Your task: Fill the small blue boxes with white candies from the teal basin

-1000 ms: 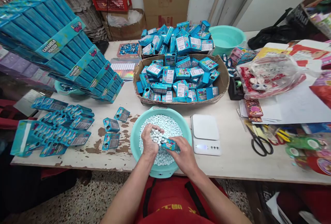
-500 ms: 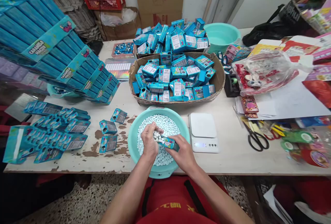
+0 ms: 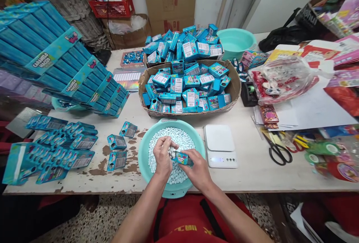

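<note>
Over a turquoise basin (image 3: 143,160) of small white candies (image 3: 179,135), both my hands work close together. My right hand (image 3: 198,168) grips a small blue candy box (image 3: 181,158) lying on its side, its end toward my left hand. My left hand (image 3: 163,157) is cupped with curled fingers around a little heap of white candies (image 3: 172,153), held against the end of the box. The box's opening is hidden by the fingers. Right of the basin stands a white digital scale (image 3: 219,138).
Cardboard trays (image 3: 148,111) heaped with blue boxes stand behind the basin. Single boxes (image 3: 117,160) and a cluster of boxes (image 3: 58,149) lie on the left, below tall stacked displays (image 3: 75,63). Black scissors (image 3: 277,151), a tape dispenser (image 3: 248,94) and a plastic bag (image 3: 291,74) are on the right.
My left hand has closed in on the box end, with fewer candies showing in it. The box is turned a little more level. The whole view has shifted slightly.
</note>
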`<state>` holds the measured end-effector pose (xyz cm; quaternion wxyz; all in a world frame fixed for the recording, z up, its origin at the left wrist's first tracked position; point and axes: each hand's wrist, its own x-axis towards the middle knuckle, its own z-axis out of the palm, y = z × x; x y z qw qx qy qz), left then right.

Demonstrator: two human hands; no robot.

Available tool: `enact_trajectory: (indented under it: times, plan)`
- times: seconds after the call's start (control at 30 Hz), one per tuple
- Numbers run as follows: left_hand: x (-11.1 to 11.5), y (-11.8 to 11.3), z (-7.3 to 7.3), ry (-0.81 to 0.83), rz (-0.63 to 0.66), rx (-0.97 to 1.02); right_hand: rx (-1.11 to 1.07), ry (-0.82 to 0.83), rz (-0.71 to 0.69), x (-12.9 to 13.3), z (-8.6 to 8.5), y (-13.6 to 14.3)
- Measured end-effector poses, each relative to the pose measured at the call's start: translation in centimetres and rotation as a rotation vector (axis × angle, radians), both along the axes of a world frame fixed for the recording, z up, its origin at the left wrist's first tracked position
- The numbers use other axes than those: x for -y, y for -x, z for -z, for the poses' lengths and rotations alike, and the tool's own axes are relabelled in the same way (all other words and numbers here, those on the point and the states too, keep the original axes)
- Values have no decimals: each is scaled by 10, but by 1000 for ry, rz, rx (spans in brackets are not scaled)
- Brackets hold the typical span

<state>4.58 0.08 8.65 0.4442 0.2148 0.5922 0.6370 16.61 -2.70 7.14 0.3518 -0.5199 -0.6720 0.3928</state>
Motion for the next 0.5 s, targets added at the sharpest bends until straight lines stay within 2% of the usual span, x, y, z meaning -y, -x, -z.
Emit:
enact_trajectory:
  times: [0.13, 0.3, 0.5]
  plan:
    - [-1, -1, -4, -16, -41, 17, -40, 15, 11, 1, -4, -1]
    - [-2, -5, -7, -11, 6, 54, -48, 20, 16, 2, -2, -3]
    - [-1, -7, -9, -35, -25, 22, -69, 0, 47, 1, -3, -4]
